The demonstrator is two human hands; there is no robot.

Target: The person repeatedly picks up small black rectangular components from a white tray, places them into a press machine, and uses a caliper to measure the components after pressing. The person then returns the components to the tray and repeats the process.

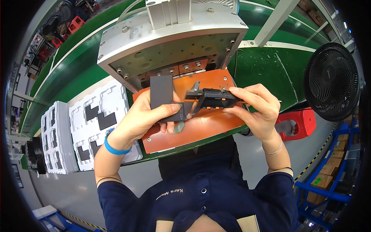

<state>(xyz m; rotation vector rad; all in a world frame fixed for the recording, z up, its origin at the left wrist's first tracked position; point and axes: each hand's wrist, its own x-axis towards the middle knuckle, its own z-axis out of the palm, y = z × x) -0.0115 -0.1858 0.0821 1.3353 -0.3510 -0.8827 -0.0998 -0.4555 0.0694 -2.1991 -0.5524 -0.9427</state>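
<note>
My left hand (137, 115), with a blue band on its wrist, grips a black L-shaped flat block (161, 89), thumb on top and fingers beneath. My right hand (259, 109) pinches a black digital caliper (217, 99) between thumb and fingers. The caliper's metal jaws point left toward the short leg of the block, close to its right end. Whether they touch it cannot be made out. Both things are held above an orange plate (166, 140). A small pale greenish piece shows under my left fingers, partly hidden.
A metal press frame (174, 38) stands just beyond the plate on a green bench. White trays (83, 116) with several black L-shaped blocks lie at the left. At the right are a black fan (331, 79) and, lower, a red stool (305, 123).
</note>
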